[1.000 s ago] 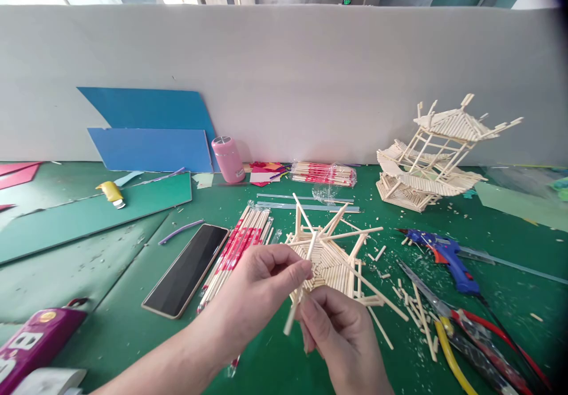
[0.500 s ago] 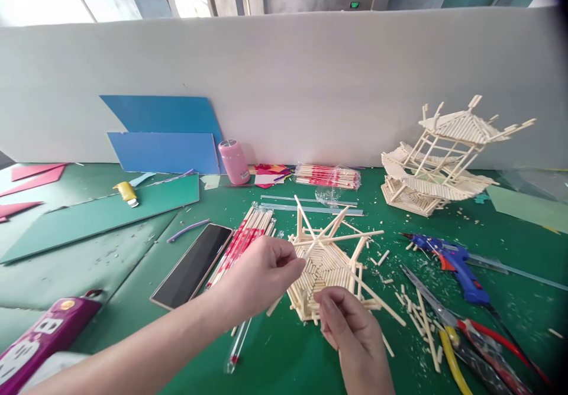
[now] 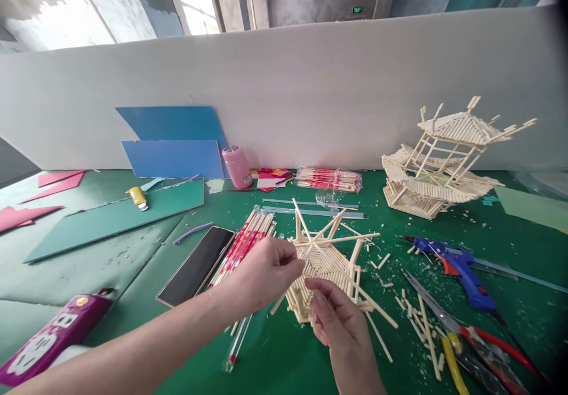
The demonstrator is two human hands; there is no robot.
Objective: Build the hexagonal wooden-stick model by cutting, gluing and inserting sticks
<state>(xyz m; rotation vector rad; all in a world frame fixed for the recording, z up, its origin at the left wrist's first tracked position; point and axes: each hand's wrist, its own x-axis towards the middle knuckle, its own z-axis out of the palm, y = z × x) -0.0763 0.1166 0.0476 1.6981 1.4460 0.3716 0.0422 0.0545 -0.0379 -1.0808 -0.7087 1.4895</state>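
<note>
both hands meet over the stick frame on the green tabletop — the left hand has its fingers pinched together on a thin stick, while the right hand curls loosely, fingertips touching the near edge of the pale hexagonal frame, its spokes jutting outward.
</note>
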